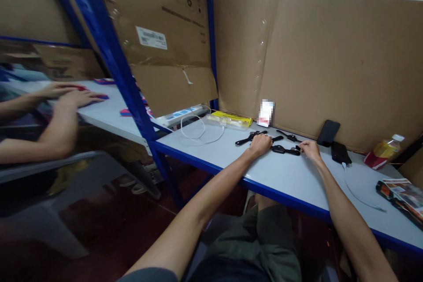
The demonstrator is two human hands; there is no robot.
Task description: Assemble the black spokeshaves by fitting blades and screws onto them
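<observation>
Several black wristwatches with dark straps lie close together near the back of the desk. My left hand [261,144] is curled palm down among them. Its fingertips meet the left end of a black watch [279,149] stretched flat toward the right. At the other end of this watch, my right hand [309,150] has thumb and finger pinched by the strap tip. One more watch [244,140] lies left of my left hand, partly covered by it. Another watch [291,138] rests behind, between my two hands.
A lit phone [265,113] leans on the cardboard wall. At right are a dark phone [328,133], a black power bank [341,153] with a white cable, a drink bottle [383,152] and a printed packet [405,191]. Another person's arms [62,105] are at the left table, beyond the blue post [119,61].
</observation>
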